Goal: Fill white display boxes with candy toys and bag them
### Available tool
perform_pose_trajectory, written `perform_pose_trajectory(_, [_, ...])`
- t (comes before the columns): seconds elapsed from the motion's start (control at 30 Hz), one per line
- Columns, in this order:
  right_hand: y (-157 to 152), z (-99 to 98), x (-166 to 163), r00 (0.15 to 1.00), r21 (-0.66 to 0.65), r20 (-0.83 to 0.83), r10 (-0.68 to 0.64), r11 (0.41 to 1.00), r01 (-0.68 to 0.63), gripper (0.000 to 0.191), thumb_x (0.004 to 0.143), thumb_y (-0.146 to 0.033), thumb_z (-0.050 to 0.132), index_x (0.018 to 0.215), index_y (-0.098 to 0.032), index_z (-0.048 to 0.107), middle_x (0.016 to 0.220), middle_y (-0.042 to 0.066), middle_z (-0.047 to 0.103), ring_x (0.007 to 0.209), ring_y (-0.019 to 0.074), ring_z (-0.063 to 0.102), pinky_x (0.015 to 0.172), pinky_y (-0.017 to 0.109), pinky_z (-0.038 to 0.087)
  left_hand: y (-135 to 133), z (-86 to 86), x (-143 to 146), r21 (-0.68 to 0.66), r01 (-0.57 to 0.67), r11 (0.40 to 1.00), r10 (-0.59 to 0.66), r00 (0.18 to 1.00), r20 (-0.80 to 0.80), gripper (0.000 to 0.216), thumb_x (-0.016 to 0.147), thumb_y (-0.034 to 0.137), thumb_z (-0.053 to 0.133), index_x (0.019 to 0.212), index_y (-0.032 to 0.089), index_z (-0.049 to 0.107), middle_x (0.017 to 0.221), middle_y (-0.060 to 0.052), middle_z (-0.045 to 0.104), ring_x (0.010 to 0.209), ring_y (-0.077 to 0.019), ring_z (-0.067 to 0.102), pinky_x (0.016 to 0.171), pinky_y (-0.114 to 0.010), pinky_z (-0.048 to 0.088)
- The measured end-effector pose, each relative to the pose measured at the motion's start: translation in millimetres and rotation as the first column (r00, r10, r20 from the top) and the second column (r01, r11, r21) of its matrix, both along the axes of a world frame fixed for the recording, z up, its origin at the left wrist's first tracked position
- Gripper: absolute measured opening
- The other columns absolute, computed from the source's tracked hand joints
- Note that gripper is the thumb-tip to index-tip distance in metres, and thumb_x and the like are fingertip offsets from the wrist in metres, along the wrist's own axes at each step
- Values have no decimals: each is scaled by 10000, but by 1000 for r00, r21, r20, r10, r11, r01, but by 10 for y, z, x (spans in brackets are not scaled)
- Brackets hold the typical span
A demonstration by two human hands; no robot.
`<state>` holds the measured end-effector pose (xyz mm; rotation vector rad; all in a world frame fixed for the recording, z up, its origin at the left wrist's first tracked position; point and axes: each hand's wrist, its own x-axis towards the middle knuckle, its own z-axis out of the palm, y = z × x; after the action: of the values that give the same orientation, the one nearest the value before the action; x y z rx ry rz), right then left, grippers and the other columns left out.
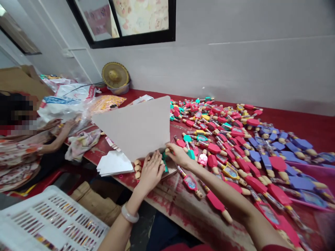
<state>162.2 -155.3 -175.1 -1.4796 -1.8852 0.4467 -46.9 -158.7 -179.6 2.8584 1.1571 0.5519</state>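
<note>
My left hand point(152, 169), with a pale bangle at its wrist, lies with fingers stretched over a row of toys in an open cardboard box. The box's grey lid point(142, 127) stands raised behind it. Tan knob ends point(137, 168) of red toys show left of the hand. My right hand point(178, 154) is closed around the tan knob end of a green paddle-shaped toy point(165, 164) at the box's right side; its fingertips are partly hidden. A loose red toy point(190, 182) with a picture window lies just right of the box.
Many red, green, yellow and blue toys point(235, 139) cover the table's right side, some in a pink tray point(314, 170). White cards point(114, 164) lie left of the box. A white crate point(52, 219) stands front left. Another person's hands point(66, 127) work at far left.
</note>
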Motion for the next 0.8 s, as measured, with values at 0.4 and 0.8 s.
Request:
perform_pose_trajectory(0.4, [-119,42,130,980,-29,117,-164,985,168,240,980,-301,572,1162,-210,698,1064,77,725,917,207,685,848,305,513,-78,301,-206,-191,-60,980,159,814,559,433,1072,355,365,1400,189,595,1483,-101,585,1411,-193,519,1183,-415,436])
perform_pose_trajectory(0.8, [-132,58,-102,969,316,-21,-246,918,240,99,915,-241,609,909,-174,682,1249,163,628,1228,301,551,1073,491,475,-120,-28,423,183,-235,955,224,971,79,447,1041,226,358,1360,54,619,1462,-193,570,1388,-316,538,1198,-537,373])
